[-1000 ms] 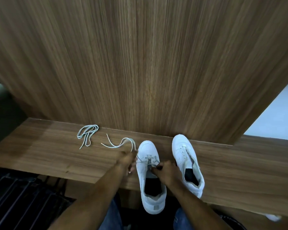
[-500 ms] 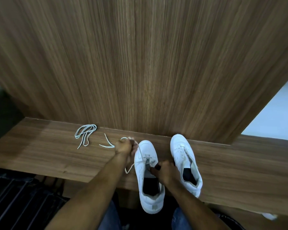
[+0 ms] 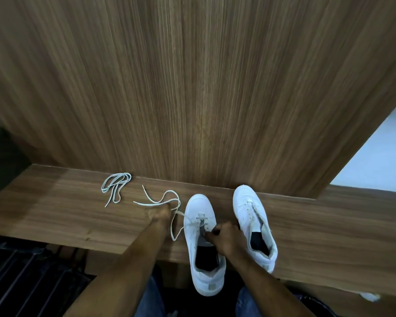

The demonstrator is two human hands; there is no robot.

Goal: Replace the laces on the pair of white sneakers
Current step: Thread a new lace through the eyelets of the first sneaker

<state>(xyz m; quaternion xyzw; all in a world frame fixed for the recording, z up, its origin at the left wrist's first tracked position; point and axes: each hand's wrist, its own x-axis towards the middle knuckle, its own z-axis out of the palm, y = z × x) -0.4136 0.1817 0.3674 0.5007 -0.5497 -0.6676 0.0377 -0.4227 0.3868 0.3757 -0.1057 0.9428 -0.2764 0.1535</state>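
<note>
The left sneaker (image 3: 202, 243) sits on the wooden bench (image 3: 55, 216). Beside it the left hand (image 3: 159, 215) pinches its limp lace (image 3: 167, 200); the right hand (image 3: 226, 236) grasps the tongue. Soft cord snags; best gripped near the eyelets.

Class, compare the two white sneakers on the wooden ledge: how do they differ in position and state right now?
The left sneaker sits nearer the person, heel past the ledge edge; the right sneaker lies wholly on it. The right hand holds the left sneaker, with a lace in the left hand; the right sneaker is untouched. Both are white, toes to the wall.
</note>
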